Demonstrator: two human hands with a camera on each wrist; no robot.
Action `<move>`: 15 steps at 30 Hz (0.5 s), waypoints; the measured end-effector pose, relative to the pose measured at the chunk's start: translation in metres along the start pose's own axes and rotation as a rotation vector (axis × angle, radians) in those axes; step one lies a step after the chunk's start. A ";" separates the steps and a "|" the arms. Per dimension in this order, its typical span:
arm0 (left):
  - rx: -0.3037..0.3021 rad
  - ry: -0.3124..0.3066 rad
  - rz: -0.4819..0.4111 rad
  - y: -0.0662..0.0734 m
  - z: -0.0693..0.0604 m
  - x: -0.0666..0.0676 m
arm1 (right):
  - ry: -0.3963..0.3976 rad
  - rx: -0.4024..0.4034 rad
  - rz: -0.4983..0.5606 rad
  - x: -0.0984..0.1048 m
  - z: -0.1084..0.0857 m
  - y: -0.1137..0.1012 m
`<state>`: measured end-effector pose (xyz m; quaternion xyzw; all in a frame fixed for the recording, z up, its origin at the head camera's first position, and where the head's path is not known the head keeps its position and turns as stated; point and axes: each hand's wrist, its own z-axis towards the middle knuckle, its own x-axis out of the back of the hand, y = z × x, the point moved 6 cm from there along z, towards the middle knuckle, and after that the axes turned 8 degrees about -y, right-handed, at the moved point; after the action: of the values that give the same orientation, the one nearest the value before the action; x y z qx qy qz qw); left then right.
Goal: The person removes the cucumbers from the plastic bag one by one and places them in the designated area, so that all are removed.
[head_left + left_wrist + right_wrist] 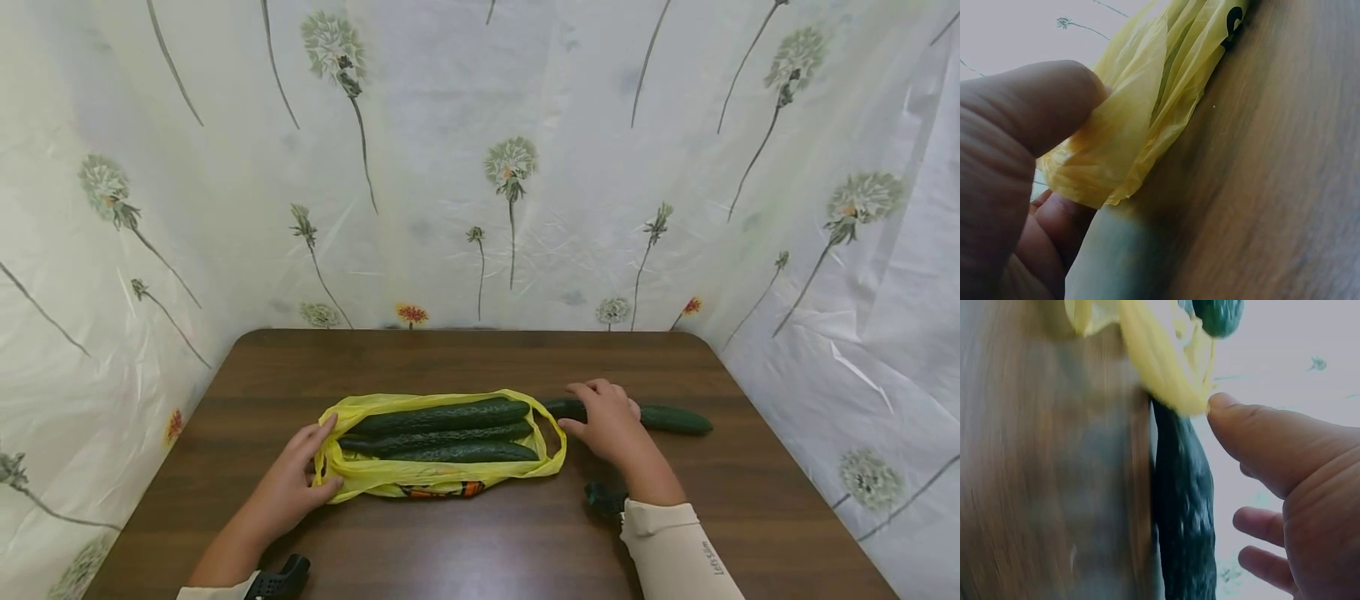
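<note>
Several dark green cucumbers (457, 415) lie side by side in an open yellow plastic bag (420, 476) on the table. At the bag's left end, the left hand (288, 479) pinches its edge; in the left wrist view the thumb presses on the yellow film (1116, 137). The right hand (609, 423) is over another cucumber (675, 419) lying outside, right of the bag. In the right wrist view that cucumber (1185, 506) lies beside the right hand (1297, 475), whose fingers are spread without gripping it. The thumb tip is close to the bag's yellow handle (1166, 369); contact is unclear.
The brown wooden table (465, 542) has rounded far corners. A pale curtain (435, 167) printed with dandelions stands behind it and along both sides. A dark wrist device (281, 578) is on the left wrist, and another (603, 500) is by the right wrist.
</note>
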<state>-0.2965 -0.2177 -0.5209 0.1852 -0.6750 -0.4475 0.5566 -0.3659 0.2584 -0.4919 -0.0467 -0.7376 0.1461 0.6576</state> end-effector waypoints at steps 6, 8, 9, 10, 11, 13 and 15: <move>-0.003 0.003 0.005 -0.001 0.000 0.000 | -0.006 0.053 0.015 -0.003 0.001 -0.017; -0.012 -0.001 0.000 -0.001 0.001 -0.002 | -0.009 0.057 0.017 -0.003 0.000 -0.020; -0.017 -0.001 0.000 0.000 0.001 -0.002 | -0.010 0.061 0.021 -0.003 0.000 -0.022; -0.020 -0.002 -0.004 -0.001 0.002 -0.002 | -0.010 0.067 0.022 -0.003 0.000 -0.025; -0.023 -0.001 -0.007 -0.001 0.002 -0.002 | -0.010 0.076 0.024 -0.003 -0.001 -0.027; -0.026 0.011 -0.010 -0.001 0.002 -0.001 | -0.005 0.098 0.034 -0.004 -0.001 -0.035; -0.020 0.018 -0.011 -0.002 0.001 0.001 | -0.001 0.132 0.041 -0.006 -0.001 -0.044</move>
<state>-0.2979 -0.2187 -0.5219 0.1875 -0.6644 -0.4558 0.5619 -0.3583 0.2149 -0.4848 -0.0182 -0.7257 0.2079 0.6556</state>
